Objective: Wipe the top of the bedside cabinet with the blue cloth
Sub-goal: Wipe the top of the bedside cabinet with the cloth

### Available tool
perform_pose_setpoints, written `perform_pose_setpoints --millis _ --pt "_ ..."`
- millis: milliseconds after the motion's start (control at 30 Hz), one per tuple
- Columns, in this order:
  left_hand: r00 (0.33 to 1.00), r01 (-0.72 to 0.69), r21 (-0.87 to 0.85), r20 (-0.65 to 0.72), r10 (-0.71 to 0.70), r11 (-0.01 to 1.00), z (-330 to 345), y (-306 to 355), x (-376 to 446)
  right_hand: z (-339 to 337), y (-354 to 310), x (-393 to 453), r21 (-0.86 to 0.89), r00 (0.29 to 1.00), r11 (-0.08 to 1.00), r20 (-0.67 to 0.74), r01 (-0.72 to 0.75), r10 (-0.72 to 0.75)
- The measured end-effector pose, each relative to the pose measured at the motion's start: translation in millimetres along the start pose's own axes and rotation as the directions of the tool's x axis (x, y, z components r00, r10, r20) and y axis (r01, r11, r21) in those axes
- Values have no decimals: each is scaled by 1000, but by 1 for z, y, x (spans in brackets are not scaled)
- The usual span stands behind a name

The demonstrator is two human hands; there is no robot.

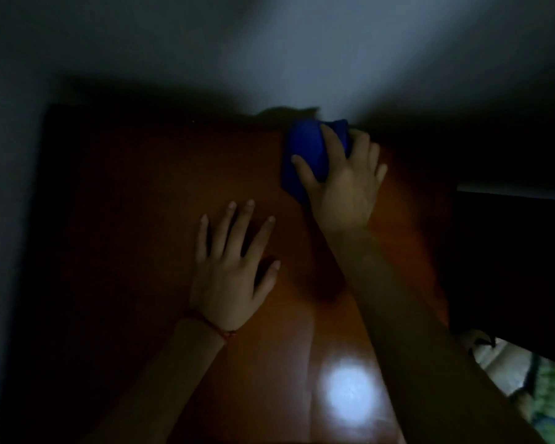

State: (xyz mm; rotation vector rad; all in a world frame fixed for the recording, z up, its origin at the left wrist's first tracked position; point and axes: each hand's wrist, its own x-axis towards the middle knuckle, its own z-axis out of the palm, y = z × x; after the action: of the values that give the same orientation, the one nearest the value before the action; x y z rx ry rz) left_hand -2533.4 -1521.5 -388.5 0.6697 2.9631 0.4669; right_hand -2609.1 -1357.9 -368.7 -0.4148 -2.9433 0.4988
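Dim scene, lit mainly by one bright round reflection [350,392] on the glossy reddish-brown top of the bedside cabinet [161,193]. Blue cloth [305,155] lies bunched at the far edge of the top, right of centre, close against the pale wall [269,52]. Right hand [346,184] rests palm-down on the cloth, fingers [334,139] spread apart and pressed over it, thumb lying across its near side; not gripping it in a fist. Left hand [231,267] lies flat on the bare top, nearer the camera and left of the cloth, fingers splayed, holding nothing. Thin red thread bracelet [218,328] on the left wrist. Light patterned fabric [539,379] visible at lower right, beside the cabinet.
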Motion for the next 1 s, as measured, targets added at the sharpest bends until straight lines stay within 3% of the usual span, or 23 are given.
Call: perform_pose_setpoints --millis 167,300,500,600,700,900,1000 --pt "997 -65 -23 29 66 998 -4 -9 -11 0 1 -36 26 993 994 -31 -109 110" --pt "998 -49 -18 40 50 999 -11 -19 -39 -6 -7 -109 -18 997 997 -5 -77 77" --pt "995 -84 -10 51 85 996 -5 -19 -74 -1 -11 -57 -5 988 988 -21 -155 155" --pt "995 -82 16 60 81 997 -4 -18 -73 -2 -6 -114 -31 985 988 -89 -149 146" --pt "994 -85 35 69 82 996 -1 -19 -74 -7 -3 -171 -28 986 987 -55 -160 158" --pt "995 -93 58 54 90 994 -1 -18 -74 -3 -7 -91 -9 979 982 -78 -189 187" --pt "995 -96 54 43 94 994 -1 -18 -76 -4 -3 -127 -7 984 986 -71 -166 165"
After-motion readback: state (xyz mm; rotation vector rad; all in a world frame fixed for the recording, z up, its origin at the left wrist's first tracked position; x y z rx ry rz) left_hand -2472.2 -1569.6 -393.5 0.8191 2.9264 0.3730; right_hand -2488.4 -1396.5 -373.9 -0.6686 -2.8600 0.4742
